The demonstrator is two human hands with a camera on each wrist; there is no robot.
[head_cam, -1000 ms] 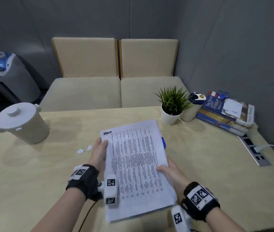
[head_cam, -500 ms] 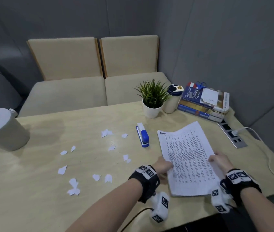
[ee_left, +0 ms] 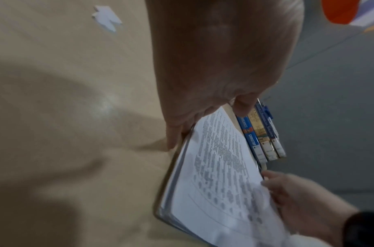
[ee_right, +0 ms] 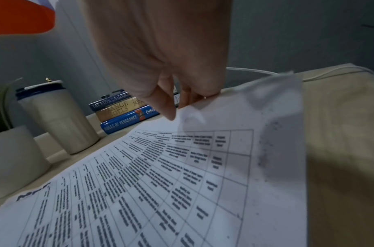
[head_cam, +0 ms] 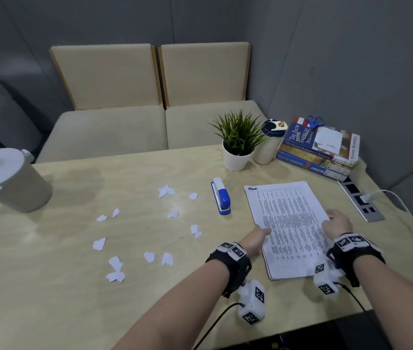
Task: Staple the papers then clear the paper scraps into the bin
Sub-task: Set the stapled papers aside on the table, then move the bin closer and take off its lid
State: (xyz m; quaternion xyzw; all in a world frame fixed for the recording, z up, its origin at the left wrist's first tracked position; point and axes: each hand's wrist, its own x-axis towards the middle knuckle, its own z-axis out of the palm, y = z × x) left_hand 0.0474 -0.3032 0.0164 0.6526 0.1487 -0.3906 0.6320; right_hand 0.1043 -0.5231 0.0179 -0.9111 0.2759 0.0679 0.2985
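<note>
- Now the stack of papers (head_cam: 289, 228) lies on the right side of the table (head_cam: 74, 286), printed side up, with both hands on it.
- Left hand (head_cam: 253, 239) is at the stack's left edge; the left wrist view shows its fingers (ee_left: 173, 133) tucked at that edge and the thumb over the top sheet, so it grips the papers.
- Right hand (head_cam: 337, 222) sits at the right edge, and in the right wrist view its fingertips (ee_right: 169, 112) pinch the sheet's margin, lifting it slightly off the table.
- Just left of the papers lies the blue and white stapler (head_cam: 221, 195), apart from both hands.
- Paper scraps (head_cam: 114, 271) are scattered across the middle of the table, left of the stapler.
- Over at the far left stands the grey bin (head_cam: 11, 180), lid on, well apart from the scraps.
- Behind the papers: a potted plant (head_cam: 238, 142), a white tumbler (head_cam: 268, 145) beside it, and a pile of books (head_cam: 319, 150) against the wall.
- A power strip (head_cam: 361, 200) with a white cable plugged in runs along the table's right edge.
</note>
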